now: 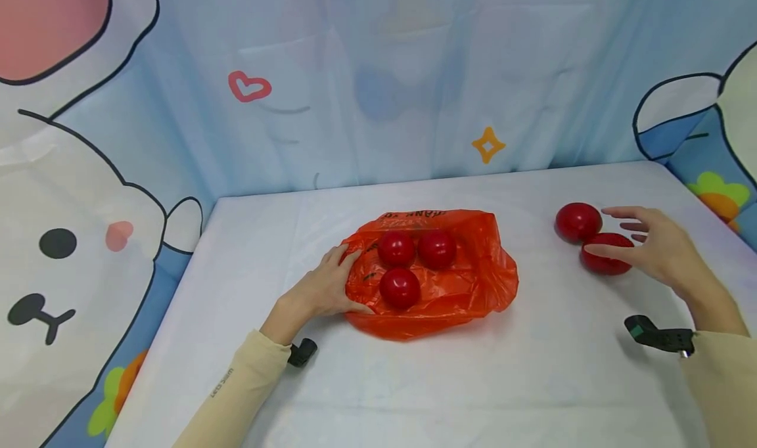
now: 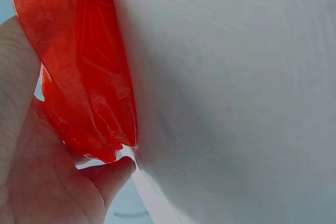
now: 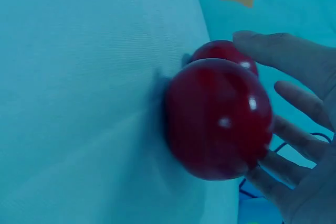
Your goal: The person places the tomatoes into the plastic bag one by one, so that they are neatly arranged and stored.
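An orange-red plastic bag (image 1: 449, 300) lies spread on the table, three glossy red balls (image 1: 399, 288) sitting in it. My left hand (image 1: 328, 284) grips the bag's left edge, thumb over the near rim and fingers round the far side. In the left wrist view the crinkled bag (image 2: 89, 66) runs between thumb and fingers. Off to the right, two more balls, a far one (image 1: 578, 223) and a near one (image 1: 606, 264), stand side by side. Around them my right hand (image 1: 662, 244) spreads its fingers, thumb over the near ball. In the right wrist view the near ball (image 3: 218, 124) partly covers the other.
A white cloth covers the table (image 1: 503, 382). Behind it hangs a light blue printed curtain (image 1: 355, 133), with cartoon figures at both sides. Dark wrist cameras (image 1: 659, 336) stick out from both cream sleeves, low over the cloth.
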